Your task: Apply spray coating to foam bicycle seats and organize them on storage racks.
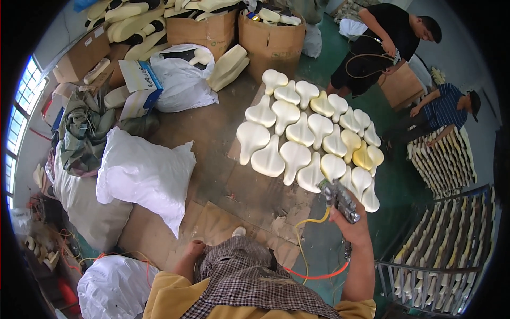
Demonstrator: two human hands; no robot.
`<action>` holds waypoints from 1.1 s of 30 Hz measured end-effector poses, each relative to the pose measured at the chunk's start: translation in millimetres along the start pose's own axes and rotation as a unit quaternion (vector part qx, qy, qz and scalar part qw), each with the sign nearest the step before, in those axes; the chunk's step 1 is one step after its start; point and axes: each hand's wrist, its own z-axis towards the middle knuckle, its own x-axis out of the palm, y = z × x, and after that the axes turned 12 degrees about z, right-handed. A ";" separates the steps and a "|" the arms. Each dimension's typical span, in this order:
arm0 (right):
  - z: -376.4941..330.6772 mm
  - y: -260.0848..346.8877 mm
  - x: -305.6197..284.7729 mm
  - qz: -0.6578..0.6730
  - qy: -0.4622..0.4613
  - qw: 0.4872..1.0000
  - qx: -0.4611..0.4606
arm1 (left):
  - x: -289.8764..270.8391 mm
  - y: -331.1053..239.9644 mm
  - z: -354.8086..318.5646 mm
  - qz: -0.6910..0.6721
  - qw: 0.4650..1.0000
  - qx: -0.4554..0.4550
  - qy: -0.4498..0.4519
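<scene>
My right hand (348, 223) is closed round the handle of a metal spray gun (342, 202), held over the near right edge of a group of saddle-shaped foam pads (296, 158). The pads are cream-coloured, several of them yellower, and lie close together in rows. A yellow hose (298, 234) and an orange-red hose (313, 277) run near the gun; the orange-red one meets it below the grip. Down by the checked apron (239, 271), my left hand (195, 249) has its fingers curled; whether anything is inside them is hidden.
White sacks (146, 170) stand at the left. Cardboard boxes (272, 45) and a heap of foam pieces stand at the back. Two people, one holding a looped hose (366, 56), are at the right. Racks (441, 255) packed with pads fill the right side. Cardboard (207, 226) covers the floor.
</scene>
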 end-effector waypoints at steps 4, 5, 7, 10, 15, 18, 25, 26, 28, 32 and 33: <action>-7.8 0.3 9.2 -0.083 0.073 0.994 0.006 | -1.8 -0.1 8.2 -0.007 1.000 -0.010 0.023; -5.3 1.9 12.3 -0.108 0.077 0.991 -0.017 | -2.0 -3.1 4.8 -0.016 1.000 -0.021 0.016; 1.9 6.7 15.5 -0.131 0.082 0.987 -0.042 | -5.6 -0.7 2.3 -0.026 0.999 -0.034 0.006; 17.0 6.5 16.5 -0.060 0.016 0.998 0.005 | -5.1 -0.1 9.9 -0.040 0.999 -0.010 0.024; 4.9 4.2 24.7 -0.085 0.059 0.994 -0.020 | -4.2 -3.6 16.5 -0.059 0.998 -0.026 0.026; -4.0 12.8 27.2 -0.148 0.122 0.981 -0.022 | 1.6 -4.4 22.3 -0.061 0.998 -0.011 -0.004; 11.2 15.2 15.4 -0.129 0.019 0.991 -0.039 | 6.7 -17.9 48.1 -0.048 0.998 0.002 0.030; 12.0 19.3 12.0 -0.144 0.012 0.989 -0.034 | 7.7 -19.8 53.0 -0.048 0.998 0.004 0.029; 1.3 16.4 2.5 -0.082 0.023 0.996 -0.019 | 14.3 -31.4 59.5 -0.012 1.000 0.020 0.019; 1.7 19.5 -1.0 -0.115 0.096 0.983 -0.104 | 20.4 -37.0 72.4 0.304 0.942 0.137 0.040; 6.0 16.5 -6.2 -0.101 0.070 0.989 -0.078 | 24.1 -17.6 79.4 0.240 0.954 0.180 0.003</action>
